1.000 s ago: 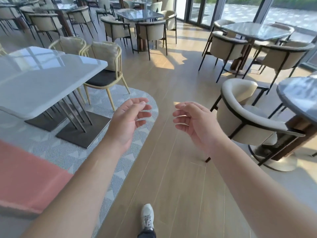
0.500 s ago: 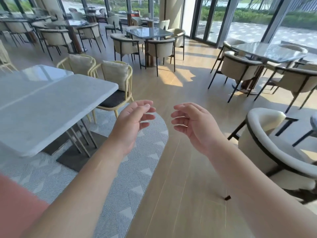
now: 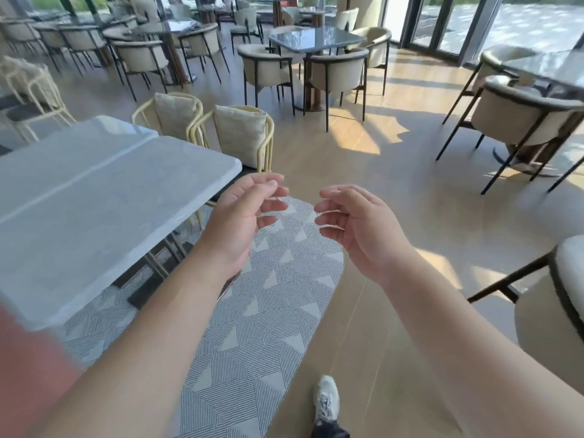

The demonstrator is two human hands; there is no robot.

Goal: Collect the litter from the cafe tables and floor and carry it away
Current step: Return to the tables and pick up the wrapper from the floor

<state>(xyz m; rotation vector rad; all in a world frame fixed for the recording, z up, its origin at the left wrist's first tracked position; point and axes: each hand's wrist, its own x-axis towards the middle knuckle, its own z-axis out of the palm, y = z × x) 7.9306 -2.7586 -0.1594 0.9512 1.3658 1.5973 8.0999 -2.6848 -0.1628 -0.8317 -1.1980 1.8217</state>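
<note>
My left hand [image 3: 240, 216] and my right hand [image 3: 357, 226] are held out in front of me at chest height, palms turned toward each other, a small gap between them. The fingers of both are loosely curled and hold nothing. They hang over the edge of a patterned grey rug [image 3: 252, 327] and the wooden floor [image 3: 363, 159]. No litter shows on the white table [image 3: 94, 200] at my left or on the floor around me.
Two yellow-framed cushioned chairs [image 3: 240, 134] stand at the white table's far end. A dark table [image 3: 313, 39] with beige tub chairs is ahead. More tub chairs [image 3: 518, 115] stand at the right, one [image 3: 565, 305] close by. My shoe [image 3: 327, 399] is on the floor.
I have walked forward and turned left: the white table came nearer and the right-hand chairs slid off to the side. Both hands kept their pose in front of me.
</note>
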